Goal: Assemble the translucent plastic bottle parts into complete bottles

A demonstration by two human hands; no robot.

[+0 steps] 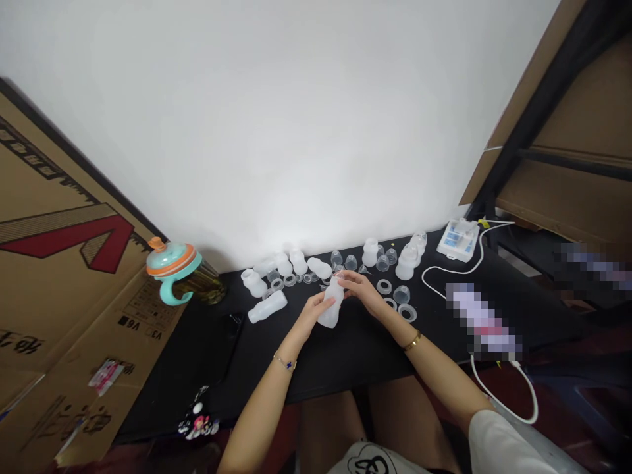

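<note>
A frosted white baby bottle (330, 315) stands tilted just above the black table, its neck pointing away from me. My left hand (312, 315) is closed around the bottle's side. At the bottle's mouth, the fingers of my right hand (359, 289) are drawn together; a small clear piece may be in them, but I cannot make it out. Left of my hands lies another white bottle (267, 307) on its side. Beyond it are more bottles (253, 282), rings and clear parts. Right of my right hand lie white rings (384, 286), a clear dome cap (401, 294) and assembled bottles (407, 262).
A teal-and-orange lidded jug (176, 270) stands at the left by a large cardboard box (74, 263). A dark flat tablet-like thing (217, 345) lies nearby. At the right are a white box (458, 239), a white cable (434, 270) and a pixelated object (481, 319).
</note>
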